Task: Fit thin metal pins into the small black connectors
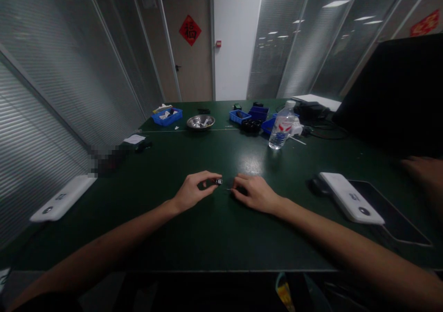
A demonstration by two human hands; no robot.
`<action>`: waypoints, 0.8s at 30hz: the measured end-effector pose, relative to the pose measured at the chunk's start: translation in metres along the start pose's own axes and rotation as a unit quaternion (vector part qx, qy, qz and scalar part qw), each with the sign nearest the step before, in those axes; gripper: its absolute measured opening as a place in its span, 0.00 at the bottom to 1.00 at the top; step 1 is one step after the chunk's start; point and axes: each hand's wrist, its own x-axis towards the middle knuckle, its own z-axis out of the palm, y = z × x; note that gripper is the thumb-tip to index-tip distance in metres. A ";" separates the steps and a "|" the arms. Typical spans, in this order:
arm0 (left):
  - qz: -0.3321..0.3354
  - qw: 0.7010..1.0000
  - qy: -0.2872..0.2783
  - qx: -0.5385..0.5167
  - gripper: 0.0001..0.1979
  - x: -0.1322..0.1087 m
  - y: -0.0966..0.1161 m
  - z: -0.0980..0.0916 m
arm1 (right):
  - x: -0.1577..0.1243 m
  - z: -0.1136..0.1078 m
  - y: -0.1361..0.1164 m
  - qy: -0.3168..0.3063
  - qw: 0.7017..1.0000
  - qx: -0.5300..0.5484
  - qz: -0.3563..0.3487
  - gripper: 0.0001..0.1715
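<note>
Green tabletop (207,243): over it, the left hand (190,191) pinches a small, boxy, black-and-silver piece (218,182) between thumb and fingers; across a narrow gap, a thin pale sliver (228,189) protrudes from the pinching, curled right hand (256,193).

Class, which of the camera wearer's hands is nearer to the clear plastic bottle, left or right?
Right. The right hand sits nearer the camera than the clear plastic bottle, slightly left of it; the left hand, pinching a small part, is farther left.
</note>
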 end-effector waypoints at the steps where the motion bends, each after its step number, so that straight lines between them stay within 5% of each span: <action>1: 0.002 1.000 -0.004 -0.001 0.17 0.000 0.000 0.000 | 0.000 0.000 0.000 0.000 1.000 0.002 -0.001 0.08; 17: 0.049 0.999 0.005 0.013 0.13 -0.003 -0.004 0.003 | -0.001 0.002 0.001 0.004 1.000 0.003 -0.011 0.08; 24: 0.013 1.000 0.005 0.026 0.14 -0.004 -0.005 0.003 | 0.001 0.004 0.002 0.002 1.000 -0.007 -0.006 0.08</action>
